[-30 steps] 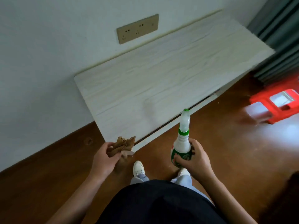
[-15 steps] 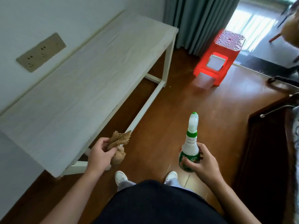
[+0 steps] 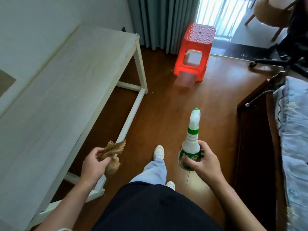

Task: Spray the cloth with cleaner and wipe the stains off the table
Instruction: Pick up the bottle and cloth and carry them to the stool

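My left hand [image 3: 94, 162] grips a crumpled brown cloth [image 3: 112, 155] just off the front edge of the white wooden table [image 3: 55, 97], which runs along the wall on my left. My right hand [image 3: 202, 161] holds a white spray bottle [image 3: 191, 142] with a green collar and green label, upright, nozzle pointing away from me over the floor. The two hands are apart, with my legs and white shoes between them. No stain shows plainly on the tabletop from here.
A red plastic stool [image 3: 195, 50] stands on the brown wood floor ahead, before grey curtains [image 3: 160, 19]. A dark bed frame with blue bedding [image 3: 295, 139] lies on the right. A chair base [image 3: 270, 60] sits at far right.
My view has swung right, away from the table toward the room, and I have stepped forward. Both hands keep their hold on the cloth and bottle.
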Motion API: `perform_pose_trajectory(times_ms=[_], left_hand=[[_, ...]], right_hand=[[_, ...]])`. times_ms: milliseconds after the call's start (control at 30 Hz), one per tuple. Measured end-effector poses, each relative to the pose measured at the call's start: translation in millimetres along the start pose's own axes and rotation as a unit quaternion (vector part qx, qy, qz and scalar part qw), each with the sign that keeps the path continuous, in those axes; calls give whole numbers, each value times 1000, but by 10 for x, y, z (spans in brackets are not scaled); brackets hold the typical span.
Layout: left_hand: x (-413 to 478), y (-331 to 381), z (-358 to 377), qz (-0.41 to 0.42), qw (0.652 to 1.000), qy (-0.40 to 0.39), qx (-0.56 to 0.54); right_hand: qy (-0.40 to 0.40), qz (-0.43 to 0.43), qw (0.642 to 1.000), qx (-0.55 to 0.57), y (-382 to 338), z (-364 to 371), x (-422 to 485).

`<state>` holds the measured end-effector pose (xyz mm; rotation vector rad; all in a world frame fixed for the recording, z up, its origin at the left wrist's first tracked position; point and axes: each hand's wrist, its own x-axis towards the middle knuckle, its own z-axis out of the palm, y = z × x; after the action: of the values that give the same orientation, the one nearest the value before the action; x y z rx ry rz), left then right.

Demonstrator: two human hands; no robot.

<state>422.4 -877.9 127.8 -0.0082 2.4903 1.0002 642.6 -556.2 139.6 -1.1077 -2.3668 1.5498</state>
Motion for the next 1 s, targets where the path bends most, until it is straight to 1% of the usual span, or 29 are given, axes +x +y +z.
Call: perform_pose_trajectory(times_ms=[133, 267, 467, 667, 800, 900, 1000], left_hand=[[505, 359, 312, 3, 999, -32, -16], [1142, 961, 721, 19, 995, -93, -13], [1920, 2330, 1471, 129, 973, -189, 26], [2396, 3561, 2137, 196, 953, -230, 24], [2678, 4078, 2467, 195, 951, -239, 26], [2879, 4353, 2637, 170, 962, -213, 27], [3034, 4596, 2727, 144, 973, -181, 19]], right_hand=[[27, 29, 999, 3, 9, -258, 450], [72, 72, 995, 9, 37, -620, 857], [166, 132, 977, 14, 66, -1123, 1271], [212, 176, 961, 21, 152, -1506, 1714], [223, 185, 957, 29, 225, -1805, 2219], [219, 178, 958, 39, 284, -2079, 2741], [195, 158, 967, 43, 267, -2402, 3348]])
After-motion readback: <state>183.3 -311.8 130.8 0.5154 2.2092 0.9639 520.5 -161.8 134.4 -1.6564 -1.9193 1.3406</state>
